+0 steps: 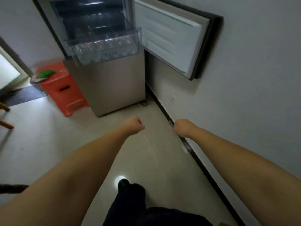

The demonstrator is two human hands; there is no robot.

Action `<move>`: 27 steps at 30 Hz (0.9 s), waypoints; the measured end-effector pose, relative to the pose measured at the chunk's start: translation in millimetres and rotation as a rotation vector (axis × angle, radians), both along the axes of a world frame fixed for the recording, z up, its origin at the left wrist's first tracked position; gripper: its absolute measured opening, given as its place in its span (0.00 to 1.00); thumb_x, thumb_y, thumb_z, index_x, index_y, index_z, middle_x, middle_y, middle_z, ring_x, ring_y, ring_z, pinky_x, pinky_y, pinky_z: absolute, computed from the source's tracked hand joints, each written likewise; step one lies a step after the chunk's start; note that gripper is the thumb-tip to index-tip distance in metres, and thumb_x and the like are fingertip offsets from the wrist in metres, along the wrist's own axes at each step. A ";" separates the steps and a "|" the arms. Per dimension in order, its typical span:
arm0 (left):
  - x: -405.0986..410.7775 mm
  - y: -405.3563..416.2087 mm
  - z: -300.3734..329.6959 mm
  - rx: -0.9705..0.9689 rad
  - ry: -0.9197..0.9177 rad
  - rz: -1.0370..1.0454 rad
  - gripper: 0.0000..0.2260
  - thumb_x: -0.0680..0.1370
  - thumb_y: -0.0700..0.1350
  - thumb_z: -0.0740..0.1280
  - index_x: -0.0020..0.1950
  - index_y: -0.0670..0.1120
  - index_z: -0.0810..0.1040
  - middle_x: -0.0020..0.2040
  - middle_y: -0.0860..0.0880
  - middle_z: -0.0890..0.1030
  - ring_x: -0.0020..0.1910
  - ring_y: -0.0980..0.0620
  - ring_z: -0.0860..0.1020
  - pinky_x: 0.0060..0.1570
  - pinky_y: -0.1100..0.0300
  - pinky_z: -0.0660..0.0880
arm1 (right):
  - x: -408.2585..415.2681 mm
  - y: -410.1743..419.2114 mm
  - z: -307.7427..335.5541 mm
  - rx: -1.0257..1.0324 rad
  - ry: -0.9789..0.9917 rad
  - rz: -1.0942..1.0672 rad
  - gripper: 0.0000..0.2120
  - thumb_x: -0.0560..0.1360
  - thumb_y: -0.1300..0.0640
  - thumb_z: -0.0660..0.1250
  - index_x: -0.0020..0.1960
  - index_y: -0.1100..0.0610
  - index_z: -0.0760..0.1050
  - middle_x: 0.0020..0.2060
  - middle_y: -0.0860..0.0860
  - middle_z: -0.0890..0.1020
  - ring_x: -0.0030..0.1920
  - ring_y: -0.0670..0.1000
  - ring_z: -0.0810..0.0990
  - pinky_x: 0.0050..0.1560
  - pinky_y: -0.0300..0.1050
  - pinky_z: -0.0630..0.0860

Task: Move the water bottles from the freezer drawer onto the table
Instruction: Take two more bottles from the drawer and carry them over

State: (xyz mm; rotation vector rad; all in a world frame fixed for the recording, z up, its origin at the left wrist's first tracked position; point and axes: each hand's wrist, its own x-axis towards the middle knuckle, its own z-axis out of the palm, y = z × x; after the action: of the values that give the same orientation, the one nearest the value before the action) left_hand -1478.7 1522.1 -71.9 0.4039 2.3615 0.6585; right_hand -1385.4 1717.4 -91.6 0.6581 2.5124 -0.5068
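Note:
A clear freezer drawer [137, 35] is pulled out of the fridge at the top of the view, and several clear water bottles [104, 48] with red caps lie packed inside it. Both my arms stretch forward over the floor, well short of the drawer. My left hand [134, 125] is curled into a fist and holds nothing. My right hand [183, 128] is also curled, with nothing in it. No table top is in view.
The freezer door [171, 36] stands swung open to the right against the wall. A red plastic stool [63, 88] with a green item on it stands left of the fridge body [110, 85]. A wooden chair leg [4, 123] shows at the left edge.

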 end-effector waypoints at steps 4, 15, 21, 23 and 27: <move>-67.8 -22.7 -10.0 -0.032 0.025 0.086 0.03 0.77 0.43 0.66 0.47 0.44 0.74 0.43 0.43 0.78 0.43 0.47 0.76 0.40 0.61 0.71 | -84.4 -16.8 -3.3 -0.016 0.014 0.117 0.17 0.79 0.57 0.56 0.60 0.66 0.74 0.59 0.62 0.77 0.59 0.61 0.76 0.59 0.49 0.72; -285.1 -54.1 21.9 -0.008 0.158 0.050 0.04 0.76 0.42 0.66 0.44 0.43 0.75 0.41 0.44 0.77 0.41 0.48 0.76 0.39 0.61 0.71 | -305.3 -52.2 20.1 -0.025 0.100 0.128 0.10 0.78 0.61 0.56 0.40 0.61 0.71 0.48 0.62 0.78 0.47 0.57 0.75 0.46 0.44 0.68; -375.0 -60.8 33.2 0.054 0.158 0.093 0.05 0.75 0.44 0.67 0.46 0.43 0.75 0.42 0.44 0.79 0.41 0.47 0.77 0.39 0.59 0.73 | -399.2 -77.8 42.1 -0.079 0.174 0.166 0.07 0.77 0.61 0.57 0.43 0.59 0.72 0.50 0.60 0.80 0.53 0.59 0.79 0.49 0.46 0.73; -401.2 -53.2 38.2 0.090 0.156 0.103 0.05 0.75 0.44 0.67 0.46 0.42 0.75 0.42 0.44 0.79 0.42 0.47 0.78 0.39 0.58 0.73 | -431.3 -73.1 51.1 -0.090 0.225 0.178 0.10 0.78 0.60 0.57 0.39 0.58 0.71 0.47 0.59 0.80 0.51 0.59 0.79 0.50 0.47 0.74; -451.9 -25.4 63.0 0.184 0.210 0.121 0.04 0.76 0.42 0.66 0.42 0.43 0.75 0.41 0.43 0.78 0.42 0.48 0.77 0.44 0.55 0.75 | -495.6 -56.0 71.2 -0.123 0.312 0.178 0.15 0.79 0.58 0.57 0.33 0.57 0.67 0.35 0.55 0.75 0.42 0.56 0.75 0.45 0.48 0.71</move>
State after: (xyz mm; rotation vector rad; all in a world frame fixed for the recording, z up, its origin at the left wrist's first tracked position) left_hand -1930.7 1496.7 -8.9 0.4300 2.5481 0.9348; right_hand -1881.0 1661.4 -20.5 0.3239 2.7666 -0.7393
